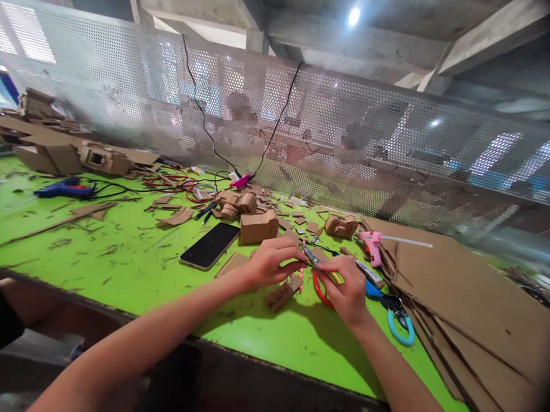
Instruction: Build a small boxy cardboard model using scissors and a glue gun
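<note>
Left hand (275, 263) and right hand (348, 286) meeting over bright green table (155, 286), pinching a small, thin silvery piece (312, 255) between them. Black-screened phone (210, 246) lying left of the hands; pink glue gun (373, 245) resting beside flat brown cardboard sheets (462, 284).

Before me a phone (210, 244) lies face up on the green table (133, 255), two black cords (198, 104) hang down the perforated panel (148, 81) towards a magenta adapter (240, 181) near its foot, and I see a lamp (354, 16) glowing overhead
</note>
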